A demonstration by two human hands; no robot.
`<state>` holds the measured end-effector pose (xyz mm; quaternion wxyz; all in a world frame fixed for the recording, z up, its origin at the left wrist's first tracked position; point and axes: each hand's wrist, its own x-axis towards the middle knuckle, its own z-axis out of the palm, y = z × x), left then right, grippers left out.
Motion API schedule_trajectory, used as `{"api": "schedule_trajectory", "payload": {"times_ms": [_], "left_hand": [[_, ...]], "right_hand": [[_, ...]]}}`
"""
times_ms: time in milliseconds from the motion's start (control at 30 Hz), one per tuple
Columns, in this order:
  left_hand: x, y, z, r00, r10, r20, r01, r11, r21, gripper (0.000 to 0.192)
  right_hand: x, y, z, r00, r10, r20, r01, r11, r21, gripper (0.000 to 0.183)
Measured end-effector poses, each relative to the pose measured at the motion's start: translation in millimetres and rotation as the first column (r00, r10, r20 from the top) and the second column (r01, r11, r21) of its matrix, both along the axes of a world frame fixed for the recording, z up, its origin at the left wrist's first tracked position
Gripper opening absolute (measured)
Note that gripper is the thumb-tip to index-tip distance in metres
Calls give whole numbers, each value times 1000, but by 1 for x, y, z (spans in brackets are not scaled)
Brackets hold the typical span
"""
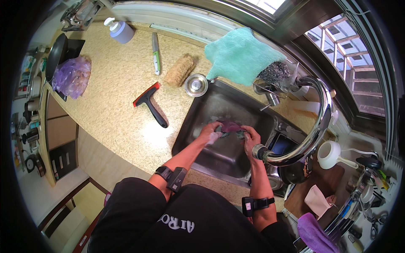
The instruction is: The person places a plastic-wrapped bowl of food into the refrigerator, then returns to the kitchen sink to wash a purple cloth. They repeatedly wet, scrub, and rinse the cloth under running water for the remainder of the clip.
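Observation:
A wet cloth (231, 126), mauve with grey-green parts, is stretched between my two hands over the dark metal sink basin (221, 159). My left hand (211, 132) grips its left end and has white suds on it near the thumb. At the other end, my right hand (252, 138) pinches the cloth beside the basin's right side. The curved chrome faucet (322, 121) arches over from the right, its spout head close above my right wrist. Whitish foam shows on the basin's far part.
Left of the sink lie a squeegee (148, 102), a green-handled knife (155, 57), a tan loofah-like scrubber (180, 70) and a metal sink strainer (196, 85). A turquoise towel (242, 55) drapes behind the basin. Steel wool (274, 72) and a pump bottle (120, 31) stand farther back.

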<state>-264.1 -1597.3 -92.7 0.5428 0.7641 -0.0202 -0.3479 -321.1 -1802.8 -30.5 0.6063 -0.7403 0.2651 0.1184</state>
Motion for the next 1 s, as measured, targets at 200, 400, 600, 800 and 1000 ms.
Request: {"api": "schedule_trajectory", "payload": {"times_ms": [200,400,600,800,1000], "left_hand": [[-10,-28,25,690,137,-711,-517,781,-351,48],[-9,-22,44,335,59,-940,-636,750,-180,50],[-7,-54,-27,378,26,-925,-678,689,-257,32],[-31,-82,-60,219,450,-866,-971,185,-150,16],[-22,-91,-21,368,567,-737,-929,253,-270,19]], "right_hand": [[2,24,-13,965,250,79,-201,900,-387,36],[8,30,-19,990,-134,43,131,990,60,45],[-15,86,31,994,27,109,-22,999,-45,37],[6,69,25,900,408,-157,-420,709,-567,28],[12,62,-3,942,336,23,-226,681,-696,27]]}}
